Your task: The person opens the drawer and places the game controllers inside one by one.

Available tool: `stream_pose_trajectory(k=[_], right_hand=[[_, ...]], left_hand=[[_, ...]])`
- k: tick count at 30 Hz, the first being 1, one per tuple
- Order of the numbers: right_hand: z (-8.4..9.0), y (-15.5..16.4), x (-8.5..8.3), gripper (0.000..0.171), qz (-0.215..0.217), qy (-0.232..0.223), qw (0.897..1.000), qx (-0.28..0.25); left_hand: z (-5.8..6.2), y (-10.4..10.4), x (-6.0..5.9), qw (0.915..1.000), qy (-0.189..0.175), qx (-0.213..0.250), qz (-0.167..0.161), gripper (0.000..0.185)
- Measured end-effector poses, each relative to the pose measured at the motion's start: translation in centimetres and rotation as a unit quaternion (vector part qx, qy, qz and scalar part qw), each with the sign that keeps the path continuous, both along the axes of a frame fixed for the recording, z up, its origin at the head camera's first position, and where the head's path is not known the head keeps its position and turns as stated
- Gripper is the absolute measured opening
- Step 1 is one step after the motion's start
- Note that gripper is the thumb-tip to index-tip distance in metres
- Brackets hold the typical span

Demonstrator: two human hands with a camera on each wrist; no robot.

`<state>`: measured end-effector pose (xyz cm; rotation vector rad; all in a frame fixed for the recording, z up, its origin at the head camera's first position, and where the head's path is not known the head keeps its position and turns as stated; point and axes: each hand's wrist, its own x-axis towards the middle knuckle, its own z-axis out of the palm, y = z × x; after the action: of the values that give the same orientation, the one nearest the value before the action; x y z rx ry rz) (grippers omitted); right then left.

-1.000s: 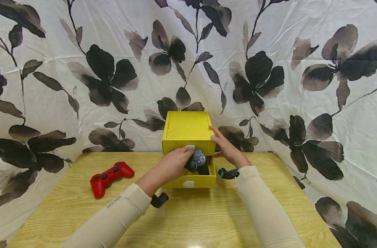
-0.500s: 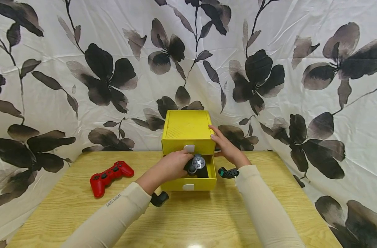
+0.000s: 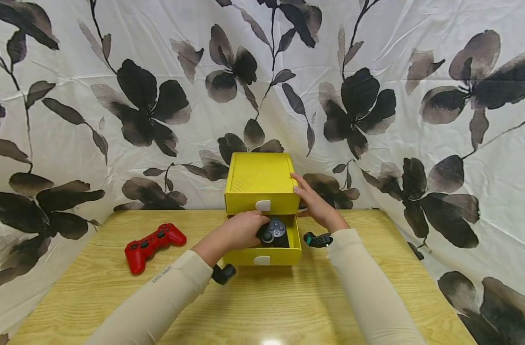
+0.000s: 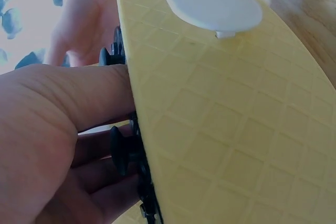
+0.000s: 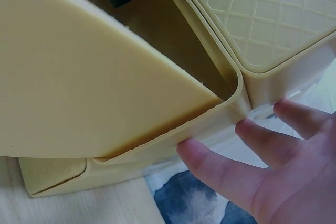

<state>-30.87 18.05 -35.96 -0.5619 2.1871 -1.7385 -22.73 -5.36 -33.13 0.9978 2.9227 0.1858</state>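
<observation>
Dark grey game controller [image 3: 273, 232]: matte body, two thumbsticks, a cluster of small round buttons on its upper face. It sits inside the open lower drawer [image 3: 262, 255] of a yellow two-drawer box [image 3: 261, 178], at the far middle of the tabletop [image 3: 262, 306]. The left hand [image 3: 238, 230] reaches into the drawer from the left, its grip closed round the controller's left side, fingers curled over the body. In the left wrist view the controller [image 4: 125, 150] shows only as a dark edge and one thumbstick between the hand [image 4: 47, 145] and the drawer front [image 4: 231, 124].

Drawer front: yellow plastic with a moulded diamond grid and a white tab handle [image 4: 212, 3] (the upper drawer carries the same white tab [image 3: 263, 206], and is pushed in).

The right hand [image 3: 316, 203] rests against the right side of the box, fingers straight and a little spread, fingertips on the upper right edge; an open grip, clasping nothing. The right wrist view shows those fingers [image 5: 220, 174] at the box corner [image 5: 239, 103].

Both arms wear cream sleeves; a black wrist device sits on each.

Tabletop: pale wood grain, yellowish, a small glare spot at the near edge. A red game controller [image 3: 154, 242] lies on it to the left, well apart from the box.

Room: a white cloth backdrop [image 3: 417, 120] printed with large black and grey flowers and leaves hangs behind and wraps both sides of the tabletop, creased in places.
</observation>
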Motion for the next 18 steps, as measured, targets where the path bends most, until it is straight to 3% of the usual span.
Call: stream_pose_trajectory(k=[11, 18], right_hand=[[-0.4, 0.0, -0.1, 0.058, -0.012, 0.012, 1.0, -0.001], [-0.5, 0.0, -0.1, 0.056, -0.011, 0.009, 1.0, -0.006]], left_hand=[[-0.3, 0.6, -0.9, 0.9993, -0.029, -0.017, -0.016, 0.036], [-1.1, 0.7, -1.6, 0.9987, -0.04, -0.027, -0.013, 0.03]])
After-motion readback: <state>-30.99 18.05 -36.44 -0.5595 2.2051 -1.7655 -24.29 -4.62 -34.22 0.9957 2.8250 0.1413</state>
